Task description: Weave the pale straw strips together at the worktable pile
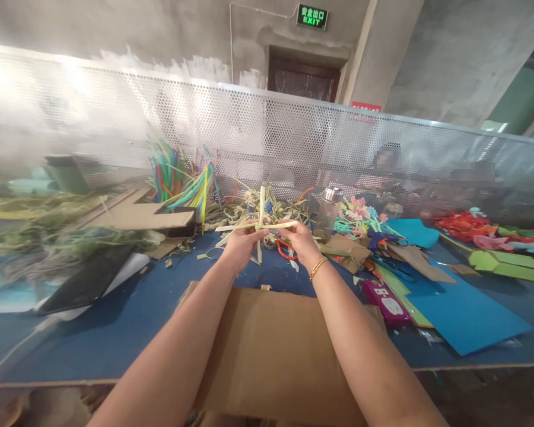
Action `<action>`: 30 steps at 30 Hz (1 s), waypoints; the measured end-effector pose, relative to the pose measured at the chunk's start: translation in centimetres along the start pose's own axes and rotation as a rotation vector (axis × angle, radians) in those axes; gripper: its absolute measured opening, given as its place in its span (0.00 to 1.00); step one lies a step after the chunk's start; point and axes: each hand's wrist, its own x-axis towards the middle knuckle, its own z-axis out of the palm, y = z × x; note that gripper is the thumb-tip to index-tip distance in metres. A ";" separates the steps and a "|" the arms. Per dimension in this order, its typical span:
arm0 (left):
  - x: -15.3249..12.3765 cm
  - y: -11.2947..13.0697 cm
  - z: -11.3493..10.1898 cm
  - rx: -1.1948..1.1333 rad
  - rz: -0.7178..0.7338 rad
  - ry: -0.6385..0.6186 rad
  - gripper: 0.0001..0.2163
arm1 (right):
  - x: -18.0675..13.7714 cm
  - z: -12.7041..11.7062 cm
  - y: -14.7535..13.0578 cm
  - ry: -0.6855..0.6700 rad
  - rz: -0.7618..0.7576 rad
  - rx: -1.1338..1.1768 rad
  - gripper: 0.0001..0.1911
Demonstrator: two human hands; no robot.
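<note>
Left hand [242, 243] pinching pale crossed strips [261, 209], fingers narrow; right hand [302, 242] pinching their right arm, fingers narrow; brown cardboard [276, 350] lying near.

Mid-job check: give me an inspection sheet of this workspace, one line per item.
Surface: dark-blue tabletop with small pale scraps; brown cardboard sheet overhanging its near edge.
Job's things: pale yellow-green flat strips, crossed, held above the tabletop.
Clutter: multicoloured bundle of thin stems, clear bottle with silver lid, glossy purple case, flat bright-blue sheet.
Hands: left hand and right hand both closed on the strips; gold chain bracelet worn on the right.
Cables: thin pale line, possibly conduit, on the grey wall, reaching the green-lit exit sign; tabletop, nothing certain.
Surroundings: perforated silvery metal screen behind the tabletop.
</note>
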 end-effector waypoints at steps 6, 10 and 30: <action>0.0 -0.1 -0.1 0.063 0.043 -0.007 0.20 | -1.4 2.1 -0.9 -0.116 -0.047 0.089 0.16; 0.0 0.0 -0.1 0.089 0.047 0.023 0.19 | -1.1 1.9 -0.8 0.013 -0.071 0.031 0.16; -0.3 0.6 -0.7 0.429 0.394 0.128 0.10 | -5.4 4.6 -5.3 0.004 -0.713 -1.032 0.18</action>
